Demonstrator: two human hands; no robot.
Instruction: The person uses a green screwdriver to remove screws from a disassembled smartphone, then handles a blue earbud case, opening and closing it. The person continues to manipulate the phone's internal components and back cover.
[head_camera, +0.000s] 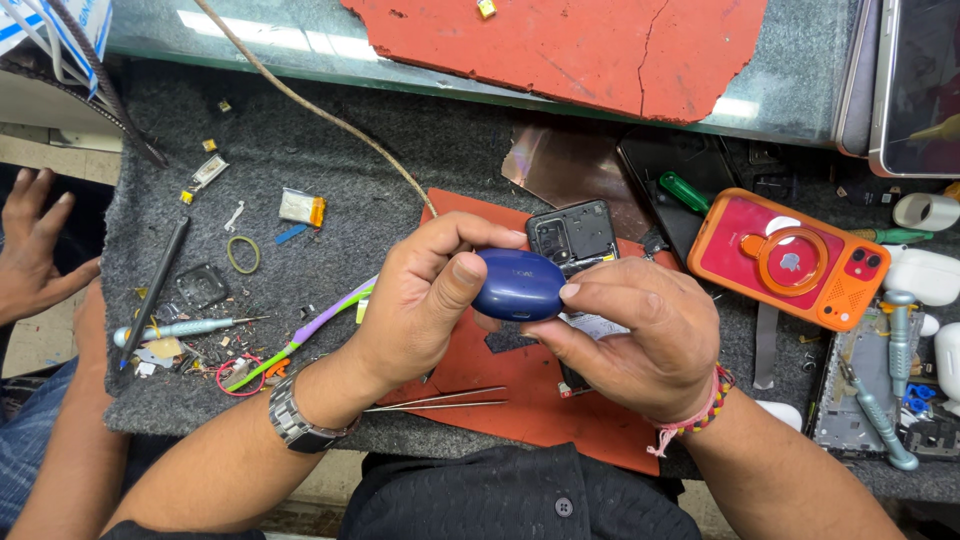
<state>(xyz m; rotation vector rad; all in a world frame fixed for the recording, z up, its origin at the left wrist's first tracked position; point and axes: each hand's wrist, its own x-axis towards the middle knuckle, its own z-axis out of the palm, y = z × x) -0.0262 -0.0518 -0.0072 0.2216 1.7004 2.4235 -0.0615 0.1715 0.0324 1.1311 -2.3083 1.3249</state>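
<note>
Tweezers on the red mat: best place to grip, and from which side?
Grip the tweezers across the two arms about mid-length, coming straight down from above. They lie flat on the red mat, arms slightly spread, tips toward the left wrist. Both hands hold the blue case just above.

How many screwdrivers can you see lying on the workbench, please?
4, possibly more hidden in clutter. One silver screwdriver lies left on the grey mat; a green-handled one beside the orange phone case; two pale-blue ones at the right edge.

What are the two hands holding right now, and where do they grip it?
Both hold the blue oval case: left hand at its left end, right hand at its right end.
</note>
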